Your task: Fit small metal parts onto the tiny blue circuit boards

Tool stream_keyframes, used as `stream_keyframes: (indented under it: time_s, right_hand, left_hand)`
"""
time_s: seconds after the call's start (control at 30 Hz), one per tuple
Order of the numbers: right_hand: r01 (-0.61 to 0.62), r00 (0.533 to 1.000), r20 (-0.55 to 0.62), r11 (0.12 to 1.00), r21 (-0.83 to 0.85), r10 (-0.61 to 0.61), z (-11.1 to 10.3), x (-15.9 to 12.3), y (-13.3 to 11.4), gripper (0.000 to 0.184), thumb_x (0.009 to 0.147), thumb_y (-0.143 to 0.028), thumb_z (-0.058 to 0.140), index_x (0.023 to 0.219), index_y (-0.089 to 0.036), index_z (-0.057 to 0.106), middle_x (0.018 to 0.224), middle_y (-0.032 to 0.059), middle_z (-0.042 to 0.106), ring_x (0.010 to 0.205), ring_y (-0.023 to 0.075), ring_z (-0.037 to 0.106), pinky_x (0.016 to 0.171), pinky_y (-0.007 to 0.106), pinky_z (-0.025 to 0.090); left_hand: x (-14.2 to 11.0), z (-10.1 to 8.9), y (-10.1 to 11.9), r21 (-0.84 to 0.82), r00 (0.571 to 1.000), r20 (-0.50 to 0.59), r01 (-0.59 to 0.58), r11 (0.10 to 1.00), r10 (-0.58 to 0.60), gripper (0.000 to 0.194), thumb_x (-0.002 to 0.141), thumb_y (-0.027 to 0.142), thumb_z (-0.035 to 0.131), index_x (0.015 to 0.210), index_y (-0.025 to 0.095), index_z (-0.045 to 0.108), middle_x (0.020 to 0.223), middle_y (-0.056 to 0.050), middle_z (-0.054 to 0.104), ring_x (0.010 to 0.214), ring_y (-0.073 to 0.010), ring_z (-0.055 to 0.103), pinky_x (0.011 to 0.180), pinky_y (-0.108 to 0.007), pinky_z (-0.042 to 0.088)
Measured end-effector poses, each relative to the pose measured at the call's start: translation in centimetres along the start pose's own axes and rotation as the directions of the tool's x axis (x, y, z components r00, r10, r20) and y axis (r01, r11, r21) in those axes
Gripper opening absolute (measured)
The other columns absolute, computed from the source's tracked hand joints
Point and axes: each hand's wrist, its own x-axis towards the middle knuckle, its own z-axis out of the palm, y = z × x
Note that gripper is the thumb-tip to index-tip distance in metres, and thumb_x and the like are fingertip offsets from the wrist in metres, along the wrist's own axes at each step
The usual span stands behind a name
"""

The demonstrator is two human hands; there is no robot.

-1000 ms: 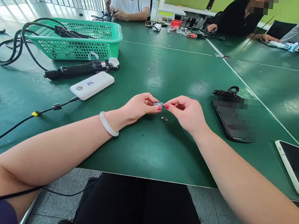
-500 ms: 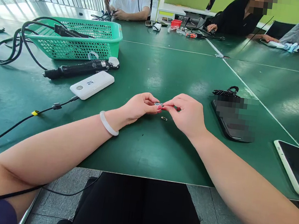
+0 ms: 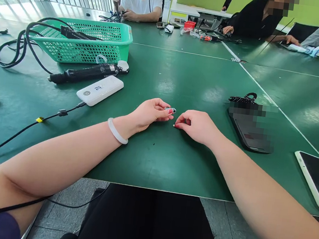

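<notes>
My left hand, with a white bangle at its wrist, pinches a small silvery part between thumb and fingers, a little above the green table. The part's right end sticks out and looks dark inside; its kind is too small to make out. Just to the right and nearer me, my right hand is low at the tabletop with thumb and forefinger closed. A tiny pale metal piece shows at those fingertips, mostly covered by them. The two hands are apart.
On the left are a white power bank with a black cable, a black electric screwdriver and a green basket. A black phone-like item and a pale-framed phone lie right. Several people sit at the far side.
My right hand has left the silvery part and come down toward me, onto the tiny metal piece that lay on the table. My left hand stays in place, holding its part.
</notes>
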Motion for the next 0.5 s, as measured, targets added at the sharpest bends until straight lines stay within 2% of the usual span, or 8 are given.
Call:
stream_keyframes:
  time_s: [0.17,0.37,0.43,0.5]
  right_hand:
    - [0.062,0.996,-0.067,0.998,-0.029,-0.064,0.9,0.5,-0.3,0.018,0.082,-0.019,0.051,0.075,-0.018,0.067,0.078,0.0034,0.063,0.072,0.0147,0.054,0.066,0.029,0.039]
    - [-0.007,0.987,-0.158,0.995,0.100,0.022,1.7,1.1,0.5,0.012,0.076,-0.028,0.062,0.073,-0.022,0.072,0.072,0.0010,0.062,0.066,0.0140,0.054,0.061,0.028,0.038]
    - [-0.018,0.983,-0.181,0.990,0.141,0.043,1.4,1.5,0.6,0.014,0.077,-0.029,0.061,0.074,-0.022,0.072,0.072,0.0010,0.064,0.067,0.0140,0.055,0.062,0.028,0.039]
    - [-0.012,0.969,-0.242,0.984,0.176,0.055,0.1,1.2,-0.1,0.018,0.080,-0.031,0.058,0.073,-0.021,0.072,0.073,0.0016,0.065,0.066,0.0142,0.055,0.062,0.029,0.040]
  left_hand:
    - [0.1,-0.1,-0.1,-0.008,1.000,0.001,-0.008,1.000,0.008,0.017,0.074,0.012,0.069,0.083,0.011,0.054,0.077,-0.004,0.068,0.073,-0.0117,0.066,0.078,-0.031,0.049]
    - [0.0,0.1,-0.1,0.004,1.000,-0.002,-0.018,1.000,0.018,0.016,0.075,0.012,0.069,0.082,0.011,0.055,0.073,-0.004,0.068,0.070,-0.0111,0.066,0.077,-0.030,0.050]
    - [0.1,0.1,-0.1,-0.007,1.000,-0.026,-0.017,1.000,0.017,0.016,0.074,0.011,0.069,0.082,0.011,0.054,0.072,-0.004,0.067,0.070,-0.0111,0.066,0.075,-0.029,0.050]
    - [0.1,0.1,-0.1,-0.018,0.999,-0.043,-0.021,1.000,0.021,0.017,0.074,0.011,0.069,0.083,0.011,0.054,0.072,-0.003,0.067,0.070,-0.0110,0.066,0.075,-0.028,0.050]
